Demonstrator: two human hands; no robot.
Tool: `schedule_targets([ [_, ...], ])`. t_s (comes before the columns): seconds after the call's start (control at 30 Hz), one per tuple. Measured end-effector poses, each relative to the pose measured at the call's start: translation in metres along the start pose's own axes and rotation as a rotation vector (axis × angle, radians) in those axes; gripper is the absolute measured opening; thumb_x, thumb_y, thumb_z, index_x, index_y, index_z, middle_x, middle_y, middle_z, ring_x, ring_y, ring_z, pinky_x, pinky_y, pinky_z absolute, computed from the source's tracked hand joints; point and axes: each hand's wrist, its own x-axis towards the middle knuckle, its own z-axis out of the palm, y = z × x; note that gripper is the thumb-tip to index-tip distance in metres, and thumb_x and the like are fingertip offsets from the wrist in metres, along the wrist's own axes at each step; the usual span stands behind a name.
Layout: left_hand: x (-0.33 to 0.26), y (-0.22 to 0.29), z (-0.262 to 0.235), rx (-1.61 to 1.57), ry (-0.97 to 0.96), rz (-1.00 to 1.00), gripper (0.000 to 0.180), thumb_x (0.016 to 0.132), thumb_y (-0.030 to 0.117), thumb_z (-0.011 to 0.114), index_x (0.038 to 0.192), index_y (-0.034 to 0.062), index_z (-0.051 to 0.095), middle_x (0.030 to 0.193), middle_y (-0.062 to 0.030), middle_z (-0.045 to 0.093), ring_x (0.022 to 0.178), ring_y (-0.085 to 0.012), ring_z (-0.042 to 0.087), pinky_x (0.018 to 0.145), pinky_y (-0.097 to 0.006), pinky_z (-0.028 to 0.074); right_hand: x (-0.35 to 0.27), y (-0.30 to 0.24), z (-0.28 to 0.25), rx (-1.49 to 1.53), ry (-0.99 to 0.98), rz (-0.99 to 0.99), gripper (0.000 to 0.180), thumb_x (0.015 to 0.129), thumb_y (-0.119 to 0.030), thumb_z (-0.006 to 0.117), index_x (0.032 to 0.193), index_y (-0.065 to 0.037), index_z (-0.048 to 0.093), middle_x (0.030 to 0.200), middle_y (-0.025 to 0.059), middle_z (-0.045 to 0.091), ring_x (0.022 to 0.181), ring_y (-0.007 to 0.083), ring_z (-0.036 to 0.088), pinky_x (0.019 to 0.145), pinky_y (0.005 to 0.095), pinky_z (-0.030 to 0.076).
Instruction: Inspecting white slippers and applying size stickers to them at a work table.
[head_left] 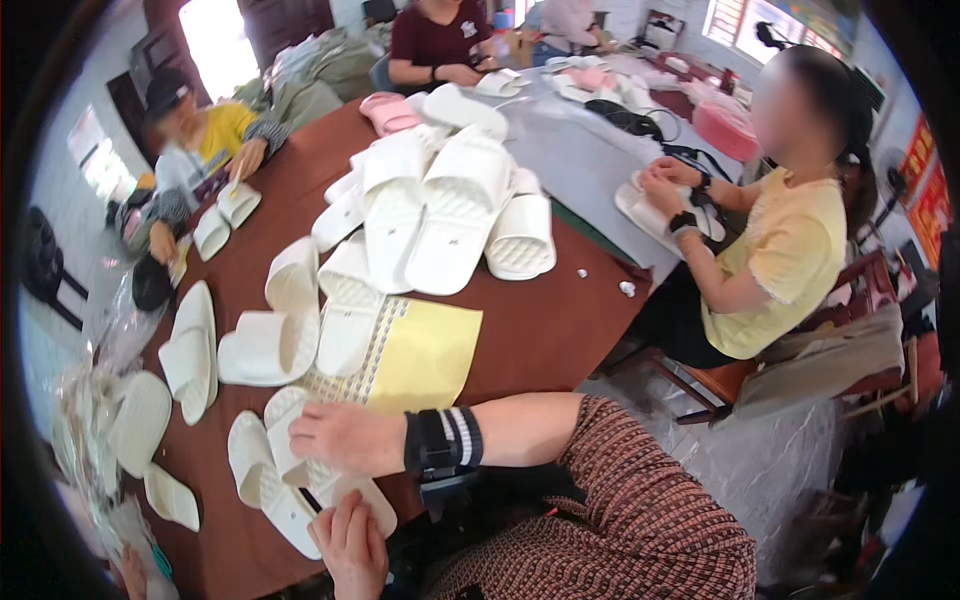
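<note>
A pair of white slide slippers lies in front of me at the table's near edge, the left one (262,470) beside the right one (372,500). My right hand (350,438), with a black band at the wrist, lies across the right slipper, its fingers bent over the strap. Lower down, my left hand (350,545) has its fingers drawn together at the slippers' lower part. By its fingertips shows a short, thin dark thing (311,498), too small to name. The palm side of each hand is hidden.
More white slippers (440,215) are heaped on the brown-covered table (540,335), and several lie at the left. A yellow sheet (425,350) lies beyond my right hand. Co-workers handle slippers at left, far side and right; a chair (800,385) stands at right.
</note>
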Motion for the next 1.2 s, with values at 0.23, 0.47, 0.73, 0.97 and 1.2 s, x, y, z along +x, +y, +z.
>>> schedule_targets([
  [0.23,0.006,0.006,-0.003,0.080,-0.003,0.112,0.027,0.086,0.001,0.063,0.114,0.0003,0.063,0.120,-0.0176,0.064,0.096,-0.0356,0.058,0.087,-0.044,0.045,0.000,0.005,-0.003,0.061,0.024,0.010,0.016,0.079,-0.011,0.057,0.093,-0.006,0.058,0.098,0.0065,0.056,0.098,0.0253,0.054,0.085,0.0341,0.049],
  [0.47,0.004,0.008,-0.003,0.179,-0.013,0.161,0.029,0.087,0.008,0.064,0.115,0.0003,0.062,0.120,-0.0173,0.064,0.091,-0.0328,0.058,0.084,-0.045,0.044,0.001,0.003,0.008,0.063,0.023,0.005,0.014,0.080,-0.012,0.057,0.092,-0.005,0.057,0.098,0.0062,0.055,0.098,0.0255,0.053,0.086,0.0335,0.047],
  [0.73,0.004,0.011,0.001,0.127,0.023,0.109,0.028,0.086,0.006,0.064,0.113,-0.0002,0.062,0.118,-0.0167,0.064,0.090,-0.0330,0.057,0.085,-0.046,0.043,-0.001,0.005,0.008,0.070,0.084,-0.026,0.009,0.076,-0.008,0.059,0.084,-0.005,0.058,0.094,0.0083,0.056,0.095,0.0268,0.053,0.086,0.0351,0.047],
  [0.97,0.003,-0.001,0.006,0.053,0.030,0.030,0.028,0.076,0.004,0.069,0.103,0.0015,0.061,0.115,-0.0112,0.062,0.092,-0.0291,0.055,0.083,-0.042,0.041,0.002,0.009,-0.007,0.059,-0.060,0.044,0.017,0.081,-0.011,0.058,0.096,-0.004,0.056,0.103,0.0130,0.054,0.100,0.0318,0.054,0.092,0.0399,0.045],
  [1.2,-0.001,-0.004,0.006,0.027,0.073,0.039,0.034,0.073,0.006,0.071,0.106,0.0035,0.063,0.116,-0.0080,0.062,0.087,-0.0250,0.054,0.081,-0.039,0.041,0.006,0.000,-0.010,0.106,-0.109,0.088,0.033,0.082,-0.008,0.065,0.114,-0.004,0.056,0.121,0.0170,0.053,0.111,0.0377,0.051,0.096,0.0441,0.045],
])
